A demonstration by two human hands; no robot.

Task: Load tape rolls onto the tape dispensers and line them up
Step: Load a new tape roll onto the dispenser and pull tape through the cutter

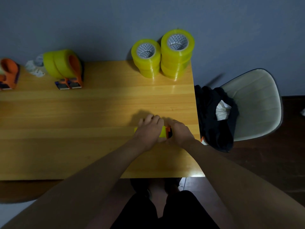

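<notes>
On the tabletop (99, 113), spare rolls (162, 58) wait stacked at the far edge, loaded dispensers (66, 70) lined up to their left. Near the front-right corner, my left hand (149, 131) curls over a roll (163, 131) to steady it, while my right hand (179, 132) grips the dispenser (169, 132) against it, probably seating it.

We find no text, brand, number or sign that we can read anywhere in this view. The inner cores of the two stacks of tape rolls (162, 55) at the far right of the bench (99, 113) carry a printed pattern of small dark triangles on white, but it forms no letters or digits that we can make out. The crumpled white scrap (33, 67) at the far left of the bench shows faint dark marks, too small and blurred for us to read.
</notes>
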